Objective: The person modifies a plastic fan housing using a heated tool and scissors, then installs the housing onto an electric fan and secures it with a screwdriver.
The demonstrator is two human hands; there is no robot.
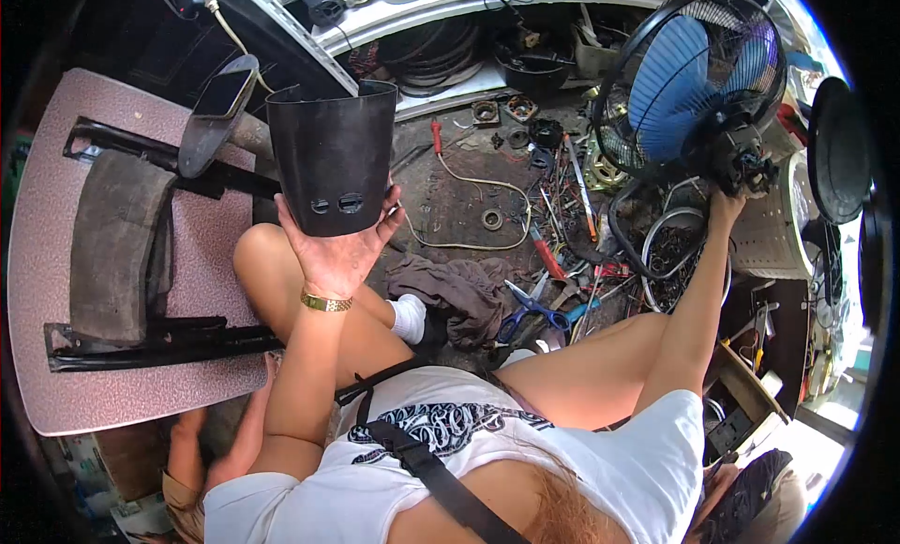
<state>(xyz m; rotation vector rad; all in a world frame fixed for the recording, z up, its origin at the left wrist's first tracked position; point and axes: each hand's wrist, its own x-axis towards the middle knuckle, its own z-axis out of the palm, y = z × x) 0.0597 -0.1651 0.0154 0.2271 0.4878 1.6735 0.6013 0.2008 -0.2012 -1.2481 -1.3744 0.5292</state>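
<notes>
My left hand [337, 249], with a gold watch at the wrist, is closed round the lower end of a black plastic fan motor cover [330, 155]. The cover is upright, its wide open end at the top and two small openings low on its side. Out to the right, my right hand [729, 204] grips a fan [670, 89] at its bare motor [745, 164], the fingers partly hidden behind it. The fan has blue blades inside a black wire cage, and it is held above the cluttered floor.
A pink table [206, 263] with black metal rails stands at left. Blue scissors [532, 311], a dark cloth [455, 295], a corded red-handled soldering iron [437, 139] and loose tools lie ahead. A white shelf [441, 14] runs along the back. Another person's arm shows at lower left.
</notes>
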